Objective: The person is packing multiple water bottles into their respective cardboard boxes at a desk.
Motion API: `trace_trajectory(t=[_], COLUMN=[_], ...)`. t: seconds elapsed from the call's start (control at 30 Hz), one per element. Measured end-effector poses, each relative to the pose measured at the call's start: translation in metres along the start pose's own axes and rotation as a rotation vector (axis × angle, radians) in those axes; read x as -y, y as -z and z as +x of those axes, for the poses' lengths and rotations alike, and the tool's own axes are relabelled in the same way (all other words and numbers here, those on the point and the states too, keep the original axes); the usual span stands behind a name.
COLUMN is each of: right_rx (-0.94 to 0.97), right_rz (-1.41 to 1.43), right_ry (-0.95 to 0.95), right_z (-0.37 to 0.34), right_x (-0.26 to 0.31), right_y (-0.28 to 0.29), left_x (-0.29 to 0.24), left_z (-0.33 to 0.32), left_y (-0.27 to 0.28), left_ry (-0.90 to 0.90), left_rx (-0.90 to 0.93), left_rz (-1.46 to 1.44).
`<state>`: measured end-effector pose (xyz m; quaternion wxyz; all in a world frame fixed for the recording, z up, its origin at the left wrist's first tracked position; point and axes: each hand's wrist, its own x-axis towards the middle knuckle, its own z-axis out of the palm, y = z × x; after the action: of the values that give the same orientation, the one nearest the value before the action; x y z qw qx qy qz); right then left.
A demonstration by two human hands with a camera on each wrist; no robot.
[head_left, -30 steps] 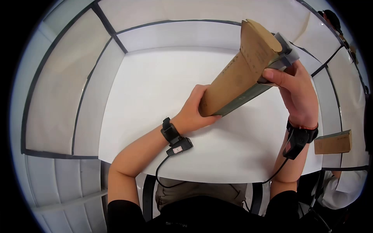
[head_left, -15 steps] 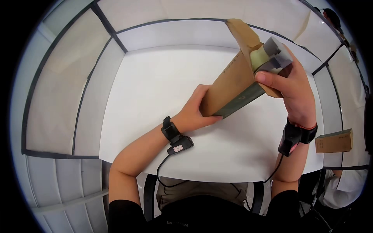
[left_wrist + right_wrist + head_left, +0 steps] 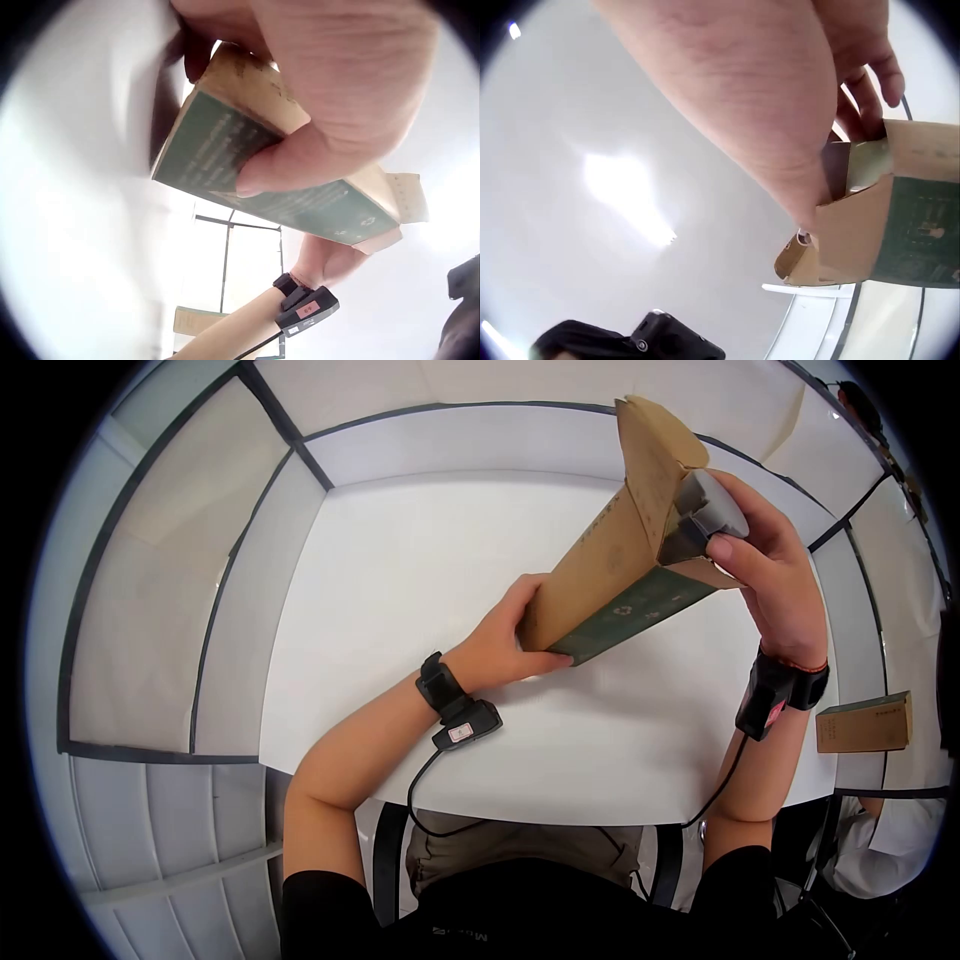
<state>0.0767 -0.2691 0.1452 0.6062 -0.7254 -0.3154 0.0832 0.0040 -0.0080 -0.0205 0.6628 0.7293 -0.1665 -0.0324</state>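
Note:
A long brown and green cardboard box [image 3: 600, 565] is held tilted above the table, its open end up and to the right. My left hand [image 3: 500, 635] grips its lower end, the thumb lying across the green side [image 3: 247, 165] in the left wrist view. At the open end, my right hand [image 3: 775, 560] holds a grey plastic piece [image 3: 712, 505], thumb in front and fingers behind. The piece sticks out of the opening, and its lower part is hidden in the box. A pale greenish surface [image 3: 870, 163] shows inside the opening in the right wrist view. End flaps [image 3: 660, 435] stand unfolded.
Below lies a white table [image 3: 400, 560], enclosed by pale panels [image 3: 460, 445] with dark frames. Another brown and green box [image 3: 865, 723] is at the far right, beyond the table edge. Cables [image 3: 412, 800] run from both wrist cameras. Another person's white sleeve [image 3: 865, 855] shows lower right.
The grey piece first showed beside the flap, then stuck out with its pale part visible; now it sits deeper in the opening. The large flap swung left, then partly back. The left hand kept its grip.

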Motion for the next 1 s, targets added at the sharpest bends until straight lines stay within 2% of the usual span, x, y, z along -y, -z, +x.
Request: trace_trajectory(t=[0.33, 0.43, 0.53, 0.67, 0.77, 0.87, 0.93, 1.0], right_rx=[0.004, 0.049, 0.138, 0.113, 0.133, 0.15, 0.152, 0.07], right_rz=[-0.013, -0.064, -0.158, -0.205, -0.352, -0.117, 0.038, -0.057], right_ry=[-0.028, -0.05, 0.034, -0.037, 0.021, 0.161, 0.15, 0.114], right_z=[-0.004, -0.006, -0.007, -0.008, -0.006, -0.005, -0.004, -0.001], right_x=[0.009, 0.017, 0.014, 0.015, 0.017, 0.007, 0.011, 0.009], right_y=[-0.002, 0.0, 0.012, 0.009, 0.005, 0.001, 0.0, 0.002], left_x=[-0.004, -0.003, -0.002, -0.002, -0.003, 0.002, 0.0, -0.002], left_z=[0.0, 0.0, 0.0, 0.0, 0.0, 0.0, 0.0, -0.002], left_y=[-0.001, 0.0, 0.001, 0.0, 0.0, 0.001, -0.001, -0.001], left_ry=[-0.002, -0.005, -0.017, -0.011, -0.006, -0.033, -0.055, -0.047], left_rx=[0.004, 0.01, 0.017, 0.028, 0.032, 0.051, 0.023, 0.014], left_rz=[-0.003, 0.014, 0.033, 0.017, 0.012, 0.047, 0.063, 0.07])
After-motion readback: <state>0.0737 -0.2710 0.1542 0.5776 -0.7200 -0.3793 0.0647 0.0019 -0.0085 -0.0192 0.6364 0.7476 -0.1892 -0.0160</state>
